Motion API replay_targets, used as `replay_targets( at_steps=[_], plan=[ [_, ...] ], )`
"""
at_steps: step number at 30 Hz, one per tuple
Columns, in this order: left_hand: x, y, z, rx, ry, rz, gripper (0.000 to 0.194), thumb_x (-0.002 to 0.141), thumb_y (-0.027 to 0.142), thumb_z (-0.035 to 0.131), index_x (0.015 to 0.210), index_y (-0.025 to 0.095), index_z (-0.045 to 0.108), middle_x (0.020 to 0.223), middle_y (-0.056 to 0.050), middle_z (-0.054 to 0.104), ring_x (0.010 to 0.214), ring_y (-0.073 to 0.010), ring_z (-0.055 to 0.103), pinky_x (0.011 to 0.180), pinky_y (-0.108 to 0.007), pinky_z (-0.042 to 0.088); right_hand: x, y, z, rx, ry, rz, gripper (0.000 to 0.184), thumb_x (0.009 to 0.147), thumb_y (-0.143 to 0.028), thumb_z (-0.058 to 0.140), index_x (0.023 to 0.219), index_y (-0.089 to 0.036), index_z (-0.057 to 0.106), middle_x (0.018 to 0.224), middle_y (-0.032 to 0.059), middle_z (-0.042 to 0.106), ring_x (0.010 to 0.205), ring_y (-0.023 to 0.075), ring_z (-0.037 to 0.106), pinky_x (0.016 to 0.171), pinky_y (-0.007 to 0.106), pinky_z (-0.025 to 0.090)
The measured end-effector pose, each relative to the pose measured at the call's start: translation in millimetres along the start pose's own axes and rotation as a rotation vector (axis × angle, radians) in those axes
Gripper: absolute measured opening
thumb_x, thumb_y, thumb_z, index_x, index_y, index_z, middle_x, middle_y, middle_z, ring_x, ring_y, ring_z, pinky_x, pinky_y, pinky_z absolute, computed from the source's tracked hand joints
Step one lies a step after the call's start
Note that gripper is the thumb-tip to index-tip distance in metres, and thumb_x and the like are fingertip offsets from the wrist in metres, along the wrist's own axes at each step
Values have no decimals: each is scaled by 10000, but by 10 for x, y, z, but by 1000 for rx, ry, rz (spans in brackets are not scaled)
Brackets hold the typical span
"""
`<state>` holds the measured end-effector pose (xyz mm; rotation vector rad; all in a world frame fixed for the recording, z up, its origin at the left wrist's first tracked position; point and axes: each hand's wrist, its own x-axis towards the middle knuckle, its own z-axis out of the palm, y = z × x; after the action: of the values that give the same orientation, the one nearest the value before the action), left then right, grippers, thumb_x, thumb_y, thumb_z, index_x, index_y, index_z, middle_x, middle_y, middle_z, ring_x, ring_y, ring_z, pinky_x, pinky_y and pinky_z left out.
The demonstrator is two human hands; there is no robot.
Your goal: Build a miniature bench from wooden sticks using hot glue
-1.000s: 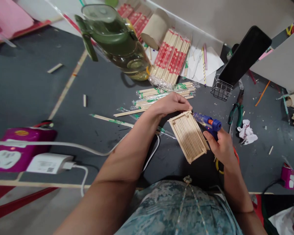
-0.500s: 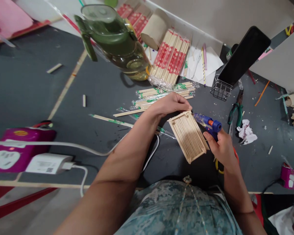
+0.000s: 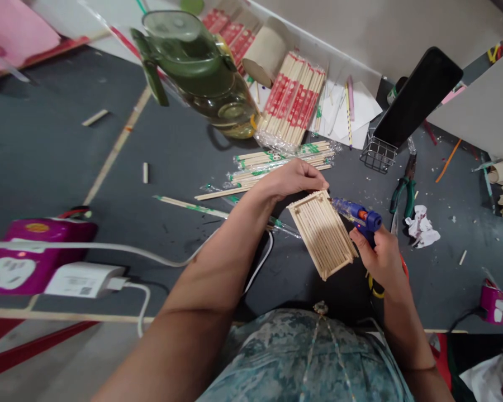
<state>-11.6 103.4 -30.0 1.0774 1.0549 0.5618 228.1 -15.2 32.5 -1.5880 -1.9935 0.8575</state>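
Observation:
My left hand (image 3: 304,177) pinches the far edge of a small tray-like panel of wooden sticks (image 3: 323,234), which is tilted above the table. My right hand (image 3: 379,251) is wrapped round a blue hot glue gun (image 3: 358,214). The gun's nozzle points at the panel's far right corner, close to my left fingertips; whether it touches cannot be told. Beneath my right wrist lie scissors (image 3: 376,286) with yellow and red-orange handles, partly covered. Beyond my left hand, several wrapped chopsticks (image 3: 283,158) lie on the table.
A green-lidded jug (image 3: 201,72) stands behind, near red-banded chopstick packs (image 3: 293,100) and a cardboard roll (image 3: 265,50). Back right are a phone (image 3: 419,95) on a wire stand, pliers (image 3: 403,190) and crumpled paper (image 3: 421,226). A purple power strip (image 3: 37,254) with white cables sits left.
The glue gun and my right hand have shifted slightly to the right, drawing the nozzle a little away from the panel's corner. My left hand and the panel stay in place.

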Motion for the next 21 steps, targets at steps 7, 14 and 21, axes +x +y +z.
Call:
replay_targets(
  at_steps=[7, 14, 21],
  plan=[
    [-2, -6, -5, 14, -5, 4, 131, 715, 305, 778, 690, 177, 764, 655, -25, 735, 571, -111, 631, 574, -215, 494, -14, 2, -6, -38, -6, 10, 294, 969, -376, 564, 1194, -214, 662, 992, 99, 777, 904, 259, 748, 768, 340, 590],
    [0, -6, -1, 16, -9, -3, 127, 714, 301, 775, 692, 176, 766, 657, -27, 735, 575, -116, 633, 590, -226, 496, -88, 28, -28, -89, -11, 11, 277, 969, -376, 562, 1155, -204, 672, 985, 105, 779, 878, 264, 746, 751, 338, 578],
    [1, 4, -1, 27, 2, 9, 119, 709, 295, 781, 681, 180, 770, 643, -20, 728, 577, -112, 619, 599, -226, 490, -196, 30, -92, -92, -14, 45, 254, 971, -385, 571, 1103, -199, 682, 833, 68, 761, 753, 241, 737, 649, 297, 557]
  ],
)
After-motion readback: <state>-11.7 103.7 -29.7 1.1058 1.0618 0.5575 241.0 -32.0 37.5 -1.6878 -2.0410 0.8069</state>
